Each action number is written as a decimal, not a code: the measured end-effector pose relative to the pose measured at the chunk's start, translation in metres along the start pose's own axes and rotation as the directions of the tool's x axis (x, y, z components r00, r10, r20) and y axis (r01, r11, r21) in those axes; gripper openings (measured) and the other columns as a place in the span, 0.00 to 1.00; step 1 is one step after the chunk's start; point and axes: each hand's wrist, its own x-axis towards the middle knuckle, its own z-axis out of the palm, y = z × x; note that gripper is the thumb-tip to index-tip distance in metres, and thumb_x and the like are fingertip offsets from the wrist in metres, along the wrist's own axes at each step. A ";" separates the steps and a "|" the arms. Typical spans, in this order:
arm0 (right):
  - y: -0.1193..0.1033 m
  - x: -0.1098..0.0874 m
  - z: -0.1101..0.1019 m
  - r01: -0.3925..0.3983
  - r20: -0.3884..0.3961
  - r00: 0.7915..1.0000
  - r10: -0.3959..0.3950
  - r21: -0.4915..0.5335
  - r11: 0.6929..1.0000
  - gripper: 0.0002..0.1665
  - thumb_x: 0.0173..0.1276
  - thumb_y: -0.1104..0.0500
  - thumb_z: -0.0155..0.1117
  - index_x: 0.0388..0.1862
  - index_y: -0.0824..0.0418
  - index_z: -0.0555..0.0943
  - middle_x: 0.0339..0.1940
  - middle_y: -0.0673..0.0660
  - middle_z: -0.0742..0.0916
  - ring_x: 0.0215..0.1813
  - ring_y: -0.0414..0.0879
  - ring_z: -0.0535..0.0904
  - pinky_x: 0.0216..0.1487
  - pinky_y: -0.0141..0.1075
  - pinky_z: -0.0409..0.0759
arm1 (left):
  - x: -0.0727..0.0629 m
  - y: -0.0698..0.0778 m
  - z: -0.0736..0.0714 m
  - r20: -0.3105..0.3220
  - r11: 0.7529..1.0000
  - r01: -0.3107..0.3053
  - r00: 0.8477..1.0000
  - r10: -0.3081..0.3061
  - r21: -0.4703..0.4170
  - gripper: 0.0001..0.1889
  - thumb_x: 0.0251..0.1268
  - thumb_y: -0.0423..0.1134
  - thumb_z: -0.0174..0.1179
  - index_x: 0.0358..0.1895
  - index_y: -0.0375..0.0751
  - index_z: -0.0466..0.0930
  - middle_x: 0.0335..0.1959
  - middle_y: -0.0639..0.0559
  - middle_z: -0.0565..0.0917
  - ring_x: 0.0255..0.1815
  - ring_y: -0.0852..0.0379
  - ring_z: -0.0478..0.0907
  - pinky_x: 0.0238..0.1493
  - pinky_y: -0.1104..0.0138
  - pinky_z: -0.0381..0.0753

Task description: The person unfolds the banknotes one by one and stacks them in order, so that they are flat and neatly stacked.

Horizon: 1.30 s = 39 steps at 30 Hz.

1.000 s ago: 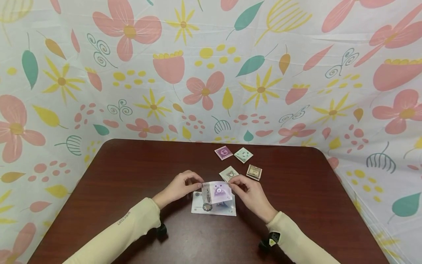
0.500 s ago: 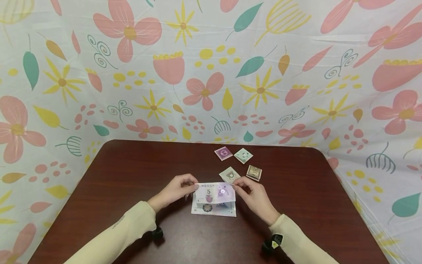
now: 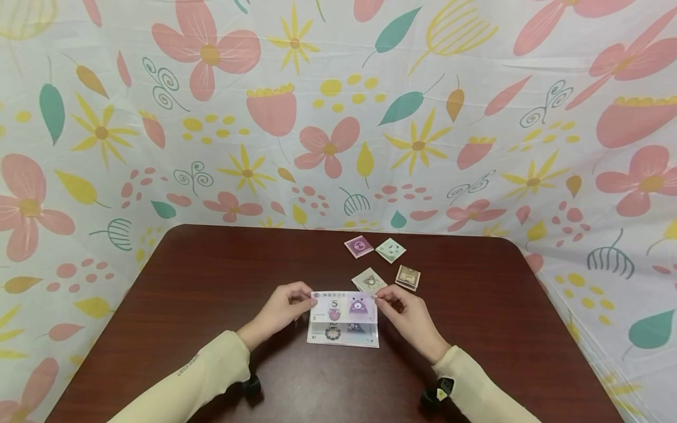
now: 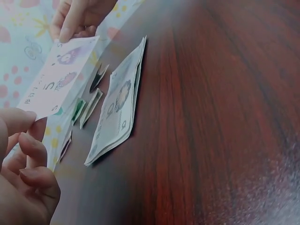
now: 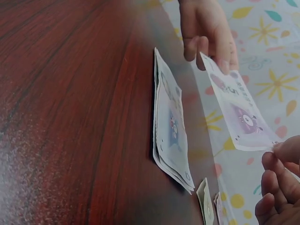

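Note:
A purple play banknote [image 3: 344,308] marked 5 is stretched between both hands, raised off the table. My left hand [image 3: 282,309] pinches its left upper corner between thumb and fingers; my right hand [image 3: 408,317] pinches the right upper corner. In the left wrist view the banknote [image 4: 61,77] hangs apart from a stack of blue-grey banknotes [image 4: 115,105] lying on the table. The head view shows the lower part of that stack [image 3: 344,336], its upper part hidden behind the purple note. From the right wrist view, the stack [image 5: 171,122] has several loose-edged layers.
Beyond the hands lie folded notes: a purple one [image 3: 359,247], a green one [image 3: 391,250], a brown one [image 3: 408,277] and a pale one [image 3: 369,280], partly covered by the right hand's side. The dark wooden table [image 3: 222,252] meets a flowered cloth [image 3: 328,88] behind.
The purple banknote has shifted slightly left and been straightened flat, its left end no longer folded or shaded. The left hand has moved a little left and down, the right a little right.

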 end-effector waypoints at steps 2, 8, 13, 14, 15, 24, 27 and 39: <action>0.001 -0.001 0.001 -0.007 0.004 1.000 0.007 0.005 1.000 0.09 0.69 0.67 0.72 0.41 0.53 0.85 0.31 0.44 0.87 0.31 0.36 0.78 0.32 0.31 0.76 | -0.001 0.001 0.001 -0.010 1.000 0.005 1.000 -0.005 0.002 0.02 0.71 0.30 0.65 0.40 0.33 0.83 0.32 0.45 0.87 0.20 0.59 0.72 0.18 0.67 0.72; 0.003 -0.004 0.004 -0.003 0.031 1.000 0.003 0.027 1.000 0.15 0.67 0.69 0.73 0.48 0.59 0.79 0.31 0.46 0.89 0.28 0.35 0.74 0.29 0.30 0.72 | -0.004 0.000 0.002 -0.026 1.000 0.028 0.999 -0.028 -0.010 0.02 0.70 0.30 0.65 0.40 0.33 0.83 0.31 0.46 0.86 0.20 0.59 0.71 0.18 0.66 0.72; 0.005 -0.006 0.006 0.071 0.045 0.996 -0.071 -0.001 0.997 0.15 0.66 0.70 0.73 0.44 0.55 0.80 0.31 0.45 0.89 0.31 0.34 0.78 0.32 0.30 0.75 | -0.006 -0.003 0.004 -0.041 0.999 0.047 0.998 -0.047 0.001 0.05 0.70 0.31 0.66 0.45 0.34 0.81 0.32 0.45 0.87 0.20 0.58 0.72 0.19 0.68 0.71; 0.006 -0.006 0.006 0.087 0.047 0.995 -0.086 -0.012 0.996 0.15 0.65 0.70 0.73 0.43 0.54 0.81 0.32 0.44 0.89 0.32 0.34 0.79 0.32 0.30 0.76 | -0.006 -0.004 0.004 -0.047 0.999 0.047 0.998 -0.047 -0.001 0.07 0.70 0.30 0.66 0.47 0.34 0.80 0.32 0.44 0.88 0.21 0.58 0.72 0.20 0.68 0.70; 0.006 -0.006 0.007 0.102 0.051 0.994 -0.101 -0.024 0.994 0.14 0.65 0.70 0.73 0.42 0.54 0.82 0.32 0.44 0.89 0.33 0.33 0.80 0.33 0.31 0.76 | -0.007 -0.004 0.004 -0.055 0.999 0.044 0.998 -0.044 0.002 0.10 0.70 0.30 0.66 0.49 0.35 0.78 0.33 0.43 0.88 0.21 0.58 0.72 0.21 0.69 0.69; 0.007 -0.008 0.009 0.092 0.075 0.993 -0.086 -0.081 0.992 0.12 0.65 0.69 0.74 0.39 0.53 0.86 0.32 0.42 0.89 0.35 0.33 0.80 0.36 0.36 0.79 | -0.010 -0.004 0.005 -0.101 0.971 -0.104 0.987 0.128 0.214 0.05 0.68 0.31 0.69 0.40 0.42 0.81 0.31 0.53 0.89 0.26 0.65 0.74 0.30 0.72 0.72; 0.007 -0.009 0.009 0.086 0.093 0.993 -0.077 -0.105 0.991 0.12 0.65 0.69 0.75 0.39 0.53 0.86 0.32 0.42 0.89 0.35 0.33 0.80 0.37 0.35 0.80 | -0.011 -0.004 0.005 -0.085 0.960 -0.126 0.985 0.152 0.251 0.03 0.66 0.31 0.70 0.39 0.42 0.85 0.32 0.54 0.88 0.28 0.65 0.75 0.30 0.71 0.74; 0.007 -0.013 0.014 0.144 0.182 0.976 -0.117 -0.144 0.979 0.11 0.63 0.71 0.73 0.37 0.57 0.85 0.30 0.44 0.87 0.32 0.32 0.77 0.34 0.31 0.77 | -0.013 -0.010 0.001 0.029 0.933 -0.122 0.992 0.119 0.339 0.04 0.66 0.32 0.70 0.41 0.44 0.87 0.33 0.54 0.88 0.21 0.67 0.71 0.24 0.71 0.73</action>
